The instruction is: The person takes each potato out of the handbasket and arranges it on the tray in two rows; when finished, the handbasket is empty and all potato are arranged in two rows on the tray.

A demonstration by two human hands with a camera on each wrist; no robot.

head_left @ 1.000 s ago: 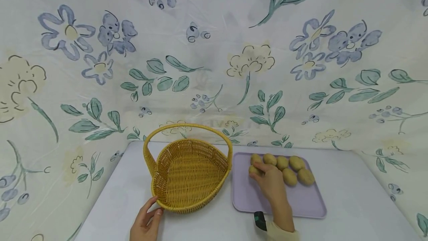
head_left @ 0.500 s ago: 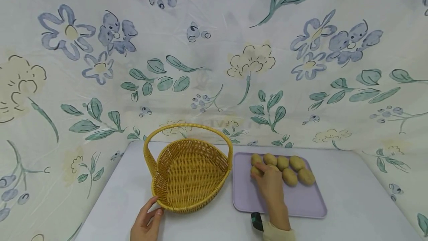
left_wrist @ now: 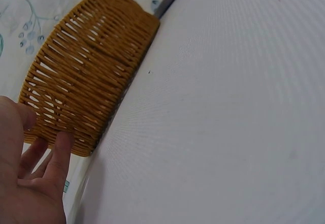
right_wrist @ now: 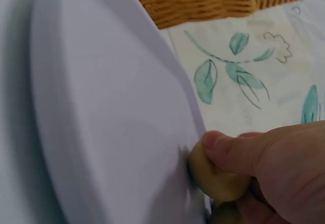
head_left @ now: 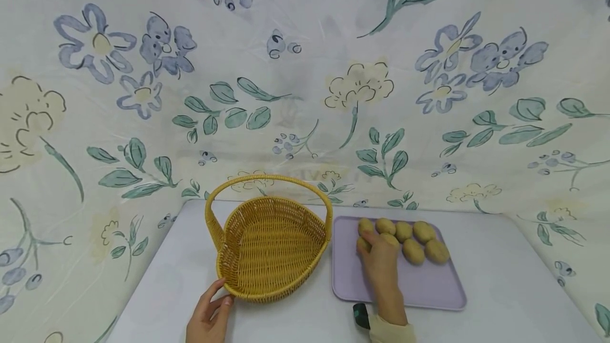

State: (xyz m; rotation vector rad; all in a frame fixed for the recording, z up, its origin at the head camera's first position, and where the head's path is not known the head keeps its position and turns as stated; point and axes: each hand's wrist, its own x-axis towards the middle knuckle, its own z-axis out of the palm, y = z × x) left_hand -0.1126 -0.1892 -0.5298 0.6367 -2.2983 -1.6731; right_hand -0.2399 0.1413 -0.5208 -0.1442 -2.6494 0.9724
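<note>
My right hand (head_left: 380,263) pinches a small potato (right_wrist: 218,181) between thumb and fingers at the left of the pale purple tray (head_left: 348,285). Several other potatoes (head_left: 413,252) lie in two rows across the tray's back half, one of them partly behind this hand. My left hand (head_left: 209,314) holds the near left edge of a yellow-brown wicker basket (head_left: 276,258), a fingertip at the rim and the thumb beside the outer wall. In the left wrist view its fingers press on the woven side (left_wrist: 86,66). No potato shows inside the basket.
The basket's tall arched handle (head_left: 267,178) rises over its back part, and its right side stands close to the tray's left edge. Both rest on a white table (head_left: 505,269). A floral cloth (head_left: 295,78) hangs behind and along the sides.
My right wrist and forearm have swung a little to the left while the fingers stay on the potato, uncovering more of the potato behind the hand. The left hand and basket hold their place.
</note>
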